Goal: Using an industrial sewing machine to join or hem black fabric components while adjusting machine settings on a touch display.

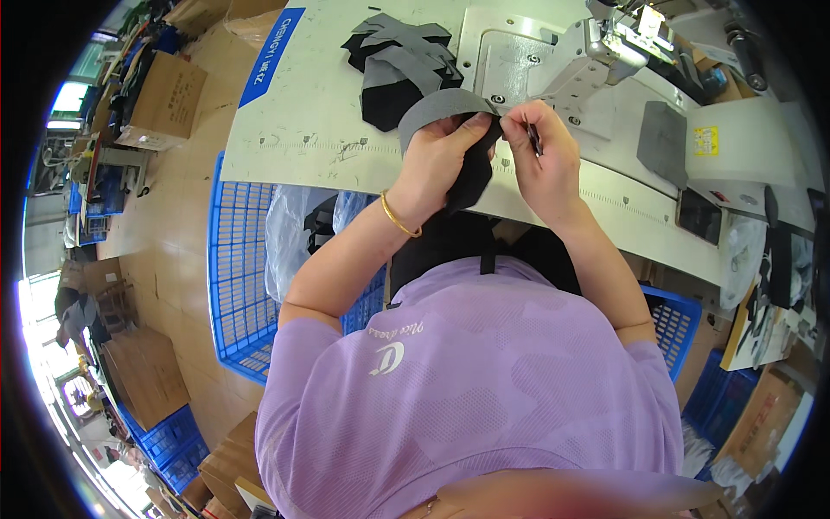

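Over the near edge of the sewing table, my left hand (435, 163) is closed around a fabric piece (471, 180). The piece has a black body hanging down below the hand and a curved grey band (439, 105) along its top. My right hand (548, 164) is closed too, its thumb and fingertip pinched at the right end of the band. A small dark tool (535, 140) is tucked in the fingers of that hand; its kind is mostly hidden. Beyond my left hand, a pile of black and grey fabric pieces (402, 69) lies on the tabletop.
A sewing machine (592, 65) stands behind my right hand. Right of it lie a grey fabric piece (663, 143) and a dark phone-like device (699, 215). Blue baskets (235, 259) flank me below the table (303, 160). Cardboard boxes (162, 99) stand left on the floor.
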`<state>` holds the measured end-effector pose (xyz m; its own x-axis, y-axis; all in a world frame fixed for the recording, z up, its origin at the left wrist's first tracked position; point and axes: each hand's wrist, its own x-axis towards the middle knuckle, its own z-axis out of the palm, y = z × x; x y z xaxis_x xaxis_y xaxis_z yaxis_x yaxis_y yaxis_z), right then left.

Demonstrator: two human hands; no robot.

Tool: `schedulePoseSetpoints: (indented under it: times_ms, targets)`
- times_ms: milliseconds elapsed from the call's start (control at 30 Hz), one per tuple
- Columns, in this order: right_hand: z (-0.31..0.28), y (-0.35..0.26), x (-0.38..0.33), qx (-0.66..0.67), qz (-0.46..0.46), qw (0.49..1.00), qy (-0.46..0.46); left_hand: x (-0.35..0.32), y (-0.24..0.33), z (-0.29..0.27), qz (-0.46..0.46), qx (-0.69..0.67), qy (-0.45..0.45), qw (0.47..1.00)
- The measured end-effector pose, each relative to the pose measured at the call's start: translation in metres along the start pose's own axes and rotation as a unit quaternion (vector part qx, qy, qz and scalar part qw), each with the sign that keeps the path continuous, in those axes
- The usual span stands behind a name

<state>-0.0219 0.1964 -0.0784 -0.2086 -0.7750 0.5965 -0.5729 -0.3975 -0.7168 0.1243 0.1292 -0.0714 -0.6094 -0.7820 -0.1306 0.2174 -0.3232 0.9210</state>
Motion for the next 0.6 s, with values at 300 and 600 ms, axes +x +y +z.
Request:
schedulePoseSetpoints:
  times_ms: [300,600]
  targets:
    - [-0.014,0.009,-0.039,-0.03,0.078,0.994,-0.066,0.099,0.028,-0.092,0.219,0.496,-0.041,0.839]
    - [-0.022,0.016,-0.079,-0.109,0.09,0.989,-0.047,0.118,0.024,-0.178,0.329,0.547,0.189,0.746]
